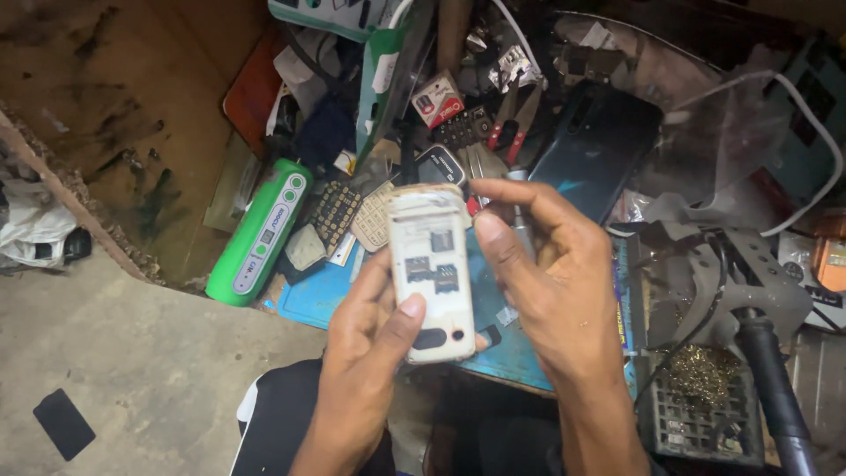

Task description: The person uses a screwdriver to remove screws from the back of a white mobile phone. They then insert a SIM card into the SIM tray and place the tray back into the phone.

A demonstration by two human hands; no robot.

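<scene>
Together, left hand and right hand grip 1 white phone body — fingers curled.

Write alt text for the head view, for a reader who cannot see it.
Two bare hands hold an opened white phone body upright over a cluttered repair bench: the left hand grips its lower part and the right hand its upper right edge. A green cylindrical device, loose keypads and a dark smartphone lie behind.

White phone shell; green case; blue mat.
</scene>
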